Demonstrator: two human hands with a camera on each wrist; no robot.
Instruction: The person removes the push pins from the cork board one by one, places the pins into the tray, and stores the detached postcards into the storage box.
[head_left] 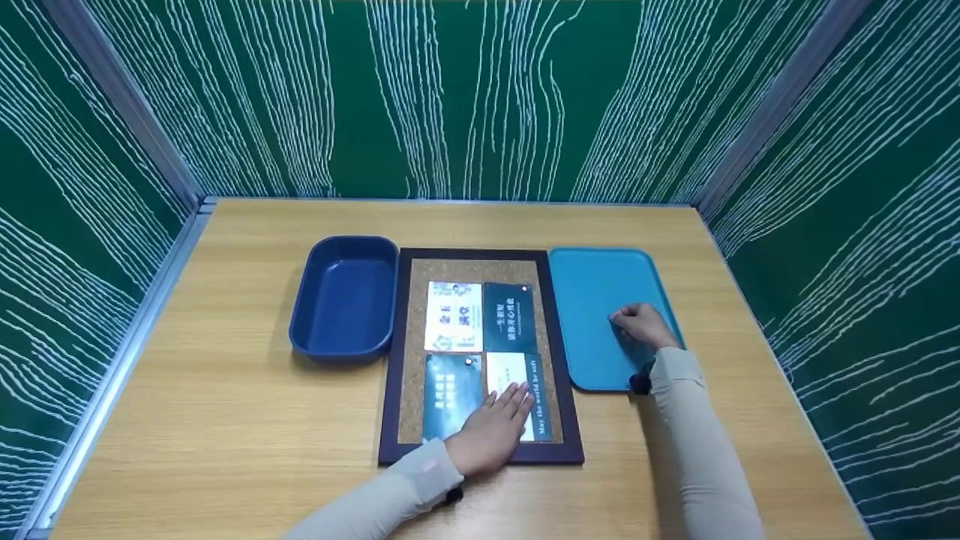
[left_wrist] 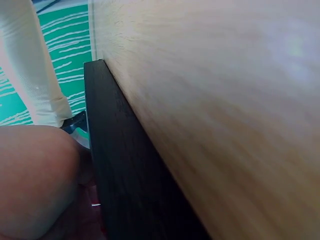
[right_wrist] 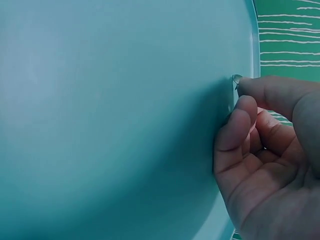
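Touching a card (head_left: 541,401) and pinching a pin (right_wrist: 236,79), hands (head_left: 489,435) (head_left: 645,325) apart.

The wooden table (head_left: 187,450) is light brown with thin stripes. Three green walls with wobbly white lines stand around it: a back wall (head_left: 600,97), a left wall (head_left: 67,187) and a right wall (head_left: 885,247). On the back wall most lines run up and down; on the side walls they slant. A grey post (head_left: 129,97) stands in the back left corner, and a second post (head_left: 782,97) in the back right one. A shiny metal rail (head_left: 112,390) runs along the table's left edge. The light leaves a bright patch (left_wrist: 296,46) on the wood
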